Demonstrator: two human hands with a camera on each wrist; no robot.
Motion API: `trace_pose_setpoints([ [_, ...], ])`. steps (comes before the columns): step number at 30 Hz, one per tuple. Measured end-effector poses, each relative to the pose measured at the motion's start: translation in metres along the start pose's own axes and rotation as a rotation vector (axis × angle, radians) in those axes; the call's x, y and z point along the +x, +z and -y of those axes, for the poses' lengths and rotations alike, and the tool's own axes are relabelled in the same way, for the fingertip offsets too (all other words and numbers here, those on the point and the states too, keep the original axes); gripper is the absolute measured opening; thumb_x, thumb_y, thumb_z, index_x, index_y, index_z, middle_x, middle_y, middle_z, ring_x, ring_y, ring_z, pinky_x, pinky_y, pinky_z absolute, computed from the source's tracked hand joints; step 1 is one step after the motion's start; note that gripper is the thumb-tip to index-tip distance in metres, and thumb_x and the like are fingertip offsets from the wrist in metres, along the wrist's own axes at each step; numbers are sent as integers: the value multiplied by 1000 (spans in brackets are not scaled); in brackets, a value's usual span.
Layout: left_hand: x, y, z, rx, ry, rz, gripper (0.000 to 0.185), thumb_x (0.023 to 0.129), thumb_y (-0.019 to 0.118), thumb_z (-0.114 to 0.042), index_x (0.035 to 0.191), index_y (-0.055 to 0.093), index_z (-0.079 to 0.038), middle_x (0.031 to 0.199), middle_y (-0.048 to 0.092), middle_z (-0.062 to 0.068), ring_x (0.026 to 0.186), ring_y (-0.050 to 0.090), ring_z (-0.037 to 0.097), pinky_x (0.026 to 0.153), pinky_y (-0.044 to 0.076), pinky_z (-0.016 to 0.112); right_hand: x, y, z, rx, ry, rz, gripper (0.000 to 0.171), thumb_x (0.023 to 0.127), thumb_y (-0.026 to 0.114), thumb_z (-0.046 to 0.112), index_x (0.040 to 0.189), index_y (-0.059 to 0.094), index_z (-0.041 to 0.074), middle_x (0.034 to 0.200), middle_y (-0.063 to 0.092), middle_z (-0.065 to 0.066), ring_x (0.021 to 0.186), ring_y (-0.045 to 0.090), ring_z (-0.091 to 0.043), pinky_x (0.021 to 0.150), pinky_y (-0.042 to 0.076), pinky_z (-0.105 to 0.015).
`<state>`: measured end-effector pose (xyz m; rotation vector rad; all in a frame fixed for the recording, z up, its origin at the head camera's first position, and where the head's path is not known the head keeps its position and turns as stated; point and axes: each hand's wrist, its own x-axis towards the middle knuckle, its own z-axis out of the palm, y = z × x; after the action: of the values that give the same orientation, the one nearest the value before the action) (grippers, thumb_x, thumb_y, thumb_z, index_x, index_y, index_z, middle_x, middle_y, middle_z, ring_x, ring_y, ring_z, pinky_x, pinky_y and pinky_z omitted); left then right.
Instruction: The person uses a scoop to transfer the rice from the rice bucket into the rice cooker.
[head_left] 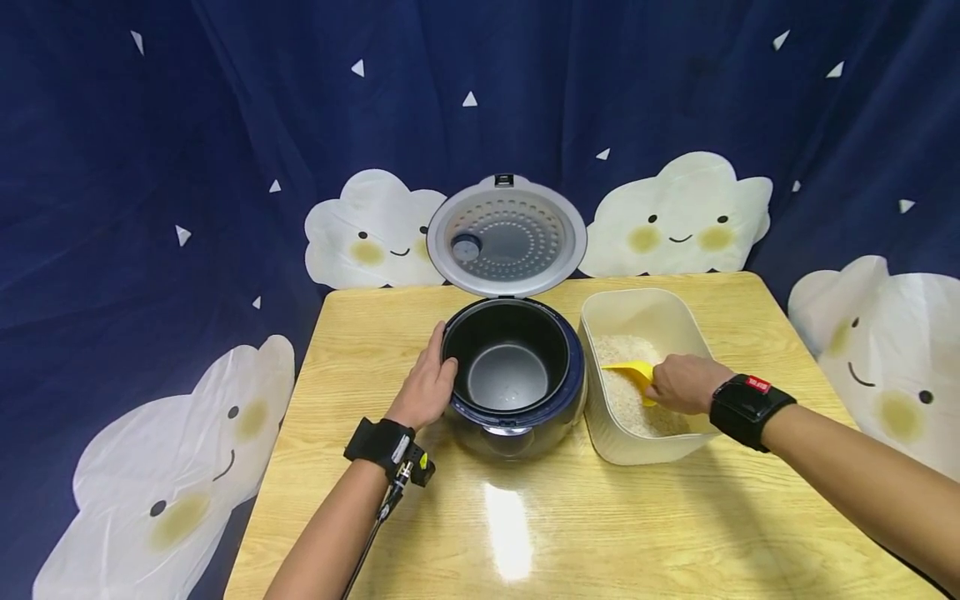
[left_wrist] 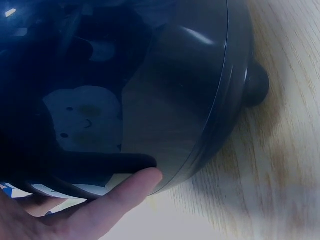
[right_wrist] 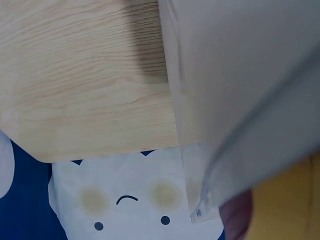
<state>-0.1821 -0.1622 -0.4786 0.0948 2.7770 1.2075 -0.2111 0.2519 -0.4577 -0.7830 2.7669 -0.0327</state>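
A dark rice cooker [head_left: 517, 442] stands mid-table with its lid [head_left: 517, 229] raised; its inner pot [head_left: 508, 379] shows a bare bottom. My left hand [head_left: 427, 387] rests against the cooker's left rim, fingers extended. In the left wrist view, a fingertip of that hand [left_wrist: 110, 202] touches the glossy cooker wall [left_wrist: 170, 100]. To the right is a cream bin [head_left: 637, 452] of white rice [head_left: 626, 400]. Inside it my right hand [head_left: 686, 383] grips a yellow scoop [head_left: 633, 368] at the rice. The bin wall [right_wrist: 245, 75] covers most of that hand in the right wrist view.
The bin stands close beside the cooker on a light wooden table [head_left: 360, 333]. Behind hangs a dark blue curtain [head_left: 525, 75] with smiling clouds. A cable [head_left: 371, 533] trails from the left wrist strap [head_left: 382, 446].
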Motion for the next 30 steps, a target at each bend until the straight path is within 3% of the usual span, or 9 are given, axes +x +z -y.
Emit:
trace_pose_setpoints([
  [15,-2,-1,0,3,-5,-6,68,109,34,-36,168,2,-27,175,18,7,161,24,29,131,26,53,-7,-3,0,-9,-58,-2,38,93,64,23,57,51,17,57,37,7,50,34,-10,50,27,-24],
  [30,0,-2,2,3,-6,6,68,110,34,-35,168,0,-28,176,16,7,162,22,30,131,25,53,1,-3,-7,47,26,204,31,97,59,28,70,61,13,60,42,5,51,39,-10,52,28,-23],
])
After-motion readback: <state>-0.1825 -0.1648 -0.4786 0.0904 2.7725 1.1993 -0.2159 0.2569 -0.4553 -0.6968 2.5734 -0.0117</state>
